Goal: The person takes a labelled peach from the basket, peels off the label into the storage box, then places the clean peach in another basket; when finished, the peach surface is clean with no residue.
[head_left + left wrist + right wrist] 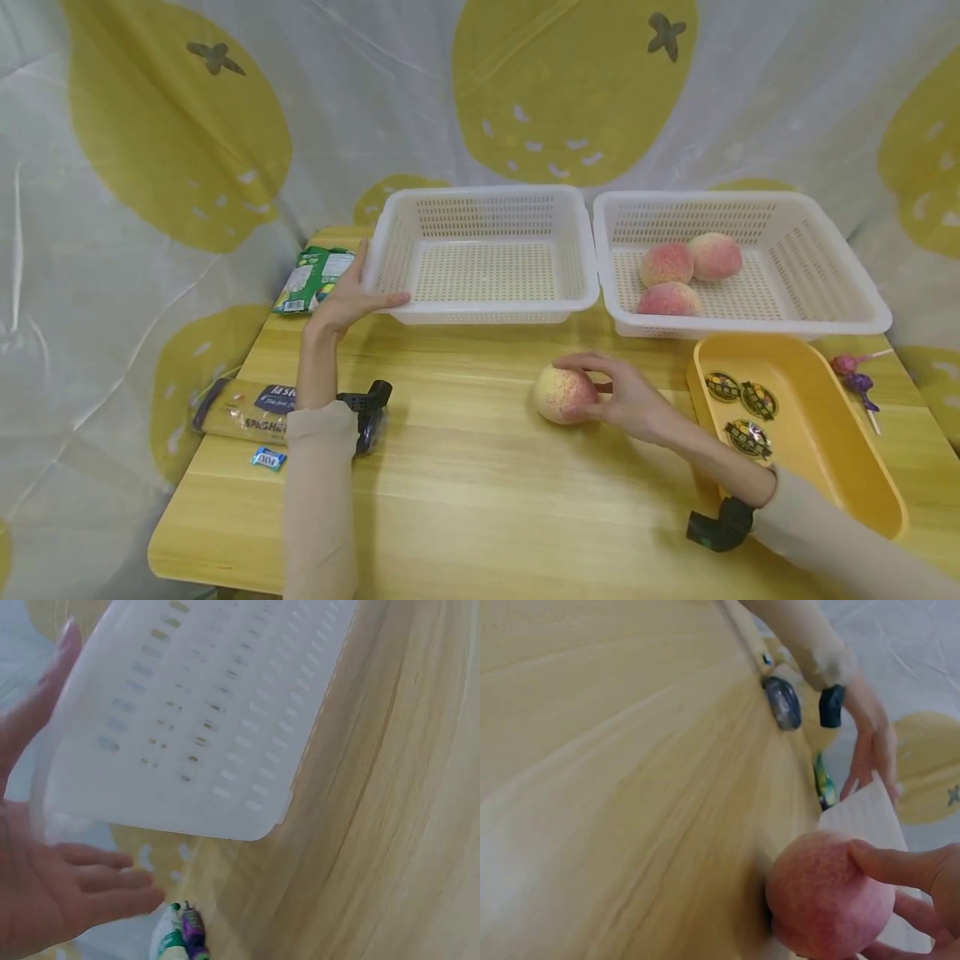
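Observation:
My right hand (630, 398) pinches a peach (558, 395) between thumb and fingers, at or just above the table. In the right wrist view the pink side of the peach (829, 896) shows, with the thumb pressed against it. My left hand (348, 298) rests at the near left corner of a white plastic basket (491, 310), which holds nothing. Its fingers are straight, with the thumb at the front rim. The left wrist view shows the slotted basket wall (195, 720) beside the extended fingers (112, 881).
A second white basket (750, 325) holds three peaches (670, 265). Before it stands a yellow tray (832, 425) with several black round stickers (748, 437). Lollipops (858, 379) lie at far right. A green packet (303, 283), a spaghetti bag (243, 410) and a small blue wrapper (267, 458) lie left.

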A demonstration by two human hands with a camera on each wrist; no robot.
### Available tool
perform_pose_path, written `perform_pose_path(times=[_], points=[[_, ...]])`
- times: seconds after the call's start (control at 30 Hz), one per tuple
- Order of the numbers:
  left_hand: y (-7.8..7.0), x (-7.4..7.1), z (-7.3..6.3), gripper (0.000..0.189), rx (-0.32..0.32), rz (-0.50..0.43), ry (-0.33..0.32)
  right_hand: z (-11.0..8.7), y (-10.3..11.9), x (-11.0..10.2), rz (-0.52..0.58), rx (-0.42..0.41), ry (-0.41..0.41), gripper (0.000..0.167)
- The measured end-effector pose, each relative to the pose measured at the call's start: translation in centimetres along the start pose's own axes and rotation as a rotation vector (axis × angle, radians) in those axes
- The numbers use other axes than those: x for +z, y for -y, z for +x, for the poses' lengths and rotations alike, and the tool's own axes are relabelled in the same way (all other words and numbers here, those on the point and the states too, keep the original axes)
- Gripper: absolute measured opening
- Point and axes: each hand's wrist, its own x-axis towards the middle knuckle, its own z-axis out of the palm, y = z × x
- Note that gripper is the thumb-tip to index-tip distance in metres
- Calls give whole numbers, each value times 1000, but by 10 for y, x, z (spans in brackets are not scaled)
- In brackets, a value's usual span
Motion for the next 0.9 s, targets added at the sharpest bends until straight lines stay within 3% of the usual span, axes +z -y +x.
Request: perform_pose_path(times=[0.07,0.13,0.2,0.27,0.3,0.37,0.5,0.6,0.73,0.9], points=[[-11,3,-9,125,45,111,-93,1,1,-2,-4,-6,17,61],[-28,14,-22,117,122,207,-226,1,1,-4,-5,-11,36,61],[-47,35,-37,96,220,263,-353,1,1,-6,-8,-14,50,60],[-65,64,-55,73,313,306,-390,0,1,-7,-4,-13,59,59],[-72,82,-64,63,345,324,-368,0,0,-7,-1,-10,61,58],[-80,117,-79,54,350,372,-238,1,0,-8,8,-2,63,58],[-70,180,-92,63,221,484,110,1,1,-8,20,21,54,59],[-55,209,-87,65,138,525,245,2,2,-8,19,30,49,59],[-42,222,-79,55,126,469,314,1,3,-9,32,36,65,58],[-32,212,-72,56,157,308,427,0,-1,-17,109,36,134,62]])
